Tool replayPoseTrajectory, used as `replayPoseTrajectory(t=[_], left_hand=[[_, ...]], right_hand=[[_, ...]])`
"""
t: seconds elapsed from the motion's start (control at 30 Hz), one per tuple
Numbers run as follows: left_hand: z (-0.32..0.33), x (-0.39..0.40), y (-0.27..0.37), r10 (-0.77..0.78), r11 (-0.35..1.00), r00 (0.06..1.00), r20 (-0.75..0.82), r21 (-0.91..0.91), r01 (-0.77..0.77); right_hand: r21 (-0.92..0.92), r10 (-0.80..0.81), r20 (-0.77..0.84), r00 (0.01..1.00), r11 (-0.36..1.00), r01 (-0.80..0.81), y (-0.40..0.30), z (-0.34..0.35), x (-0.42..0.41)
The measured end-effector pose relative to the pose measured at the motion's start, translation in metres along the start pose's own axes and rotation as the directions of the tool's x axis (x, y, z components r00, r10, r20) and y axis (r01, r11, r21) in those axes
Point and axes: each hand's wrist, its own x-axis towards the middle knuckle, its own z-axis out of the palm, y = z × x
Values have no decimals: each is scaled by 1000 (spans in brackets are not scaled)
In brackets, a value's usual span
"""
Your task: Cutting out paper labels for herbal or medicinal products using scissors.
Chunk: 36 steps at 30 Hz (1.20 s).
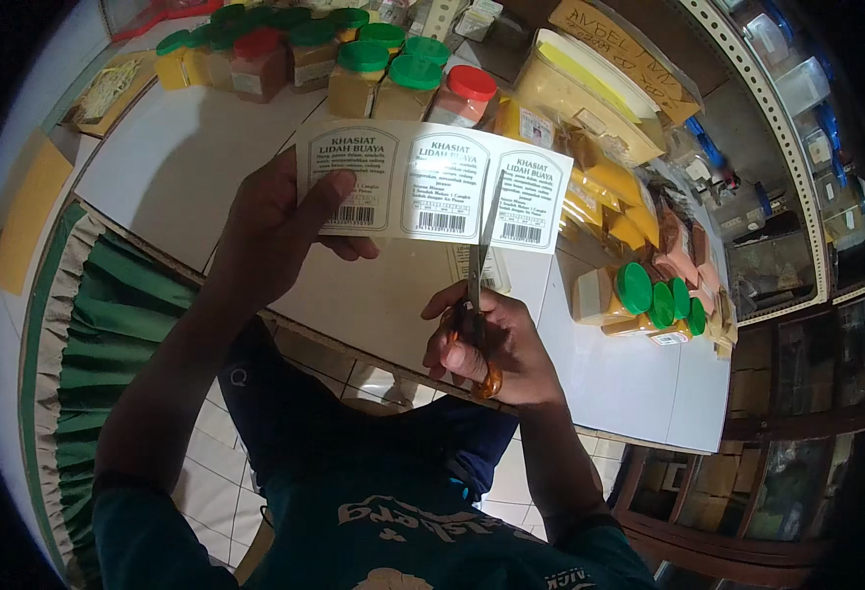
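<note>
My left hand (277, 214) grips the left end of a strip of printed paper labels (439, 184), thumb on top and fingers beneath. The strip is held up above the table and bears several outlined panels with writing and barcodes. My right hand (499, 346) has its fingers in the orange handles of a pair of scissors (480, 273). The scissor blades point away from me and lie at the strip between the middle and right panels. Another label (495, 269) lies on the white table beneath, partly hidden by the strip, the scissors and my right hand.
Jars with green lids (362, 57) and red lids (471, 82) line the table's far side. Yellow powder packets (587, 199) and a plastic bin (587, 96) stand at the right rear. More green-lidded jars (633, 287) lie at the right. The white table's (624, 383) near edge runs before me.
</note>
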Motion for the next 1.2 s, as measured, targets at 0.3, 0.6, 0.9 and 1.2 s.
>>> replayPoseTrajectory(t=[0.3, 0.6, 0.9, 1.2], left_hand=[[-5, -1, 2, -9, 1000, 999, 41, -5, 9], [-7, 1, -7, -26, 1000, 999, 33, 15, 25], [-6, 2, -6, -59, 998, 998, 29, -1, 59], [-4, 1, -5, -81, 997, 996, 40, -6, 81]], right_hand=[[88, 29, 4, 1000, 996, -29, 2, 3, 1], [-3, 23, -6, 1000, 1000, -23, 14, -2, -1], [79, 81, -40, 996, 994, -77, 16, 2, -1], [114, 136, -20, 991, 985, -133, 14, 1, -2]])
